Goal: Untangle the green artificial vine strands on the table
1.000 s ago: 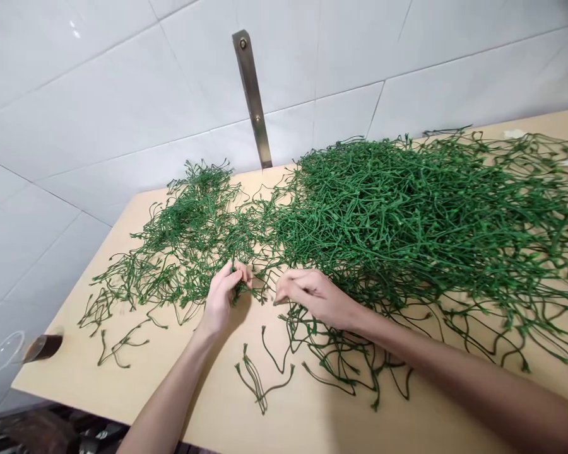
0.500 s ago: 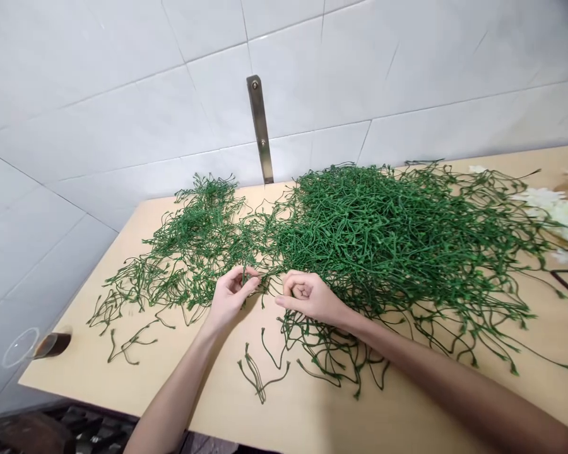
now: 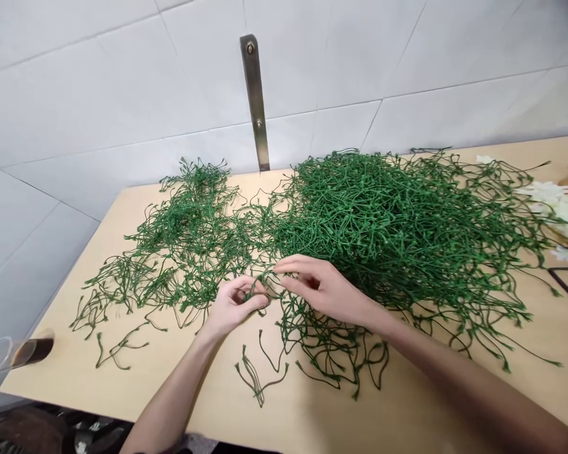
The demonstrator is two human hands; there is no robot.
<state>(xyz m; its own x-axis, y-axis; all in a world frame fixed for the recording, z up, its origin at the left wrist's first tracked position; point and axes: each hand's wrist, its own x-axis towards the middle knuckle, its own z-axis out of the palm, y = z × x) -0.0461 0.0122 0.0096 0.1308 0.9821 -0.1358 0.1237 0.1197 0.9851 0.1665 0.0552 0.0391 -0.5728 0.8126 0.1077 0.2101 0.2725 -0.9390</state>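
Note:
Thin green artificial stems with small forked tips lie in a large heap [image 3: 383,221] right of centre. A looser spread of stems [image 3: 189,233] covers the left side. Between them, my left hand [image 3: 234,306] pinches a green stem [image 3: 260,280] with thumb and fingers, low over the table. My right hand [image 3: 315,287] reaches in from the other side, fingertips pressed together at the stem's right end. Part of the stem is hidden behind the fingers. A few single stems [image 3: 258,378] lie on the wood nearer to me.
The pale wooden table [image 3: 180,384] meets a tiled wall, where a metal bracket [image 3: 255,104] is fixed. A clear cup with dark liquid [image 3: 33,352] stands at the left edge. White artificial flowers [image 3: 558,205] lie at the far right.
My right hand has gone from curled fingers to stretched fingers pinching near the stem. My left hand still grips, turned slightly. The view has shifted a little.

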